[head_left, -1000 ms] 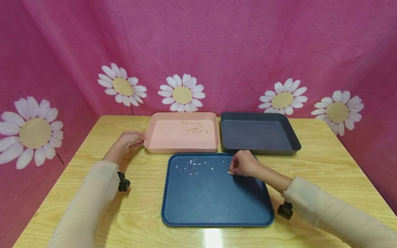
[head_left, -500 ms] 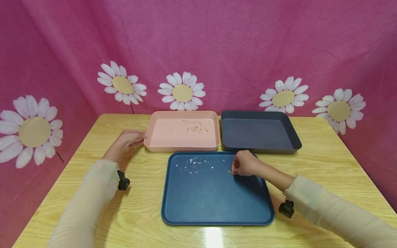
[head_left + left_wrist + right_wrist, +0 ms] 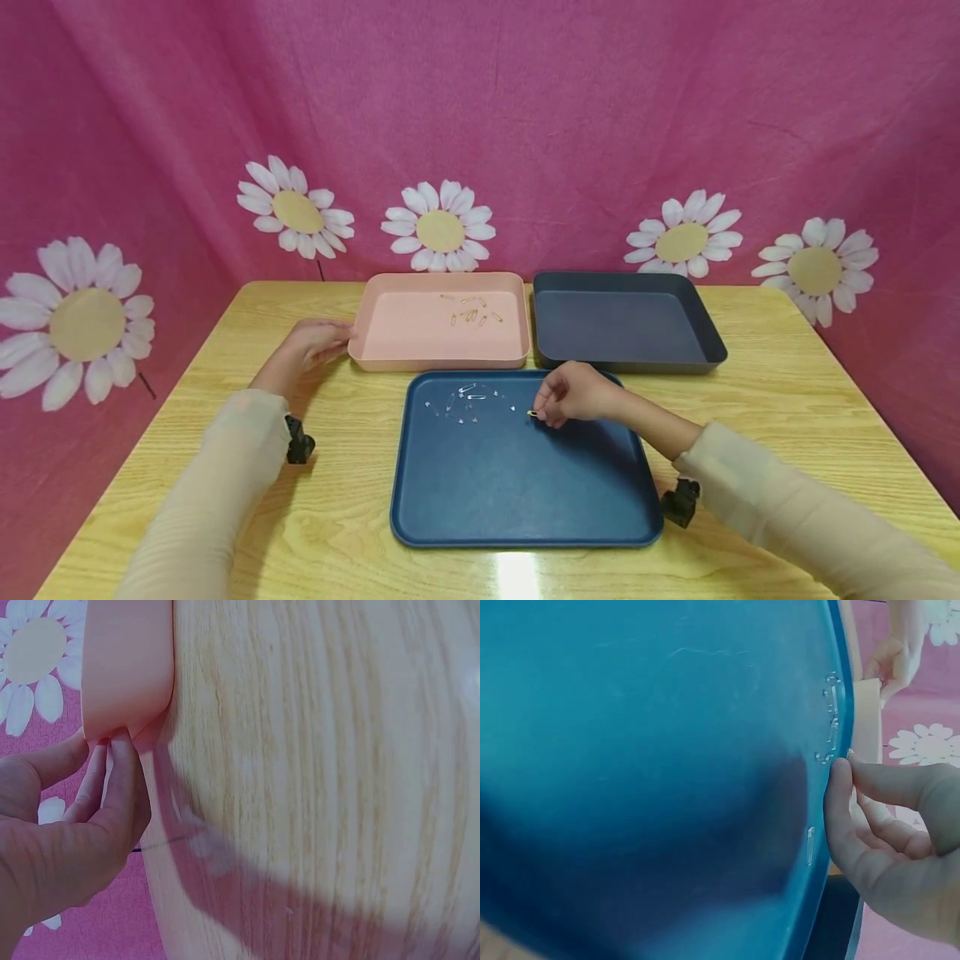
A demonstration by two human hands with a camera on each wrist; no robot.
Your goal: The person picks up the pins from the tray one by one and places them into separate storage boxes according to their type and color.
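My right hand (image 3: 576,393) pinches a gold safety pin (image 3: 532,413) between thumb and fingertips, above the back part of the blue tray (image 3: 525,500). In the right wrist view only a small glint of that pin shows at the fingertips (image 3: 841,766). Several silver safety pins (image 3: 476,397) lie scattered at the tray's back left. One more silver pin (image 3: 810,846) lies near its far rim, under the hand. At the left, my left hand (image 3: 311,340) holds the side wall of the pink tray (image 3: 127,667), fingertips at its rim. Several gold safety pins lie inside the pink tray.
A dark grey tray (image 3: 630,325) stands right of the pink one, behind the blue tray. All three rest on a light wooden table (image 3: 330,517). Behind the table hangs a pink curtain (image 3: 555,108) with printed daisies.
My right hand has moved left over the blue tray with the gold safety pin, which shows more clearly past the fingertips. My left hand stays at the pink tray.
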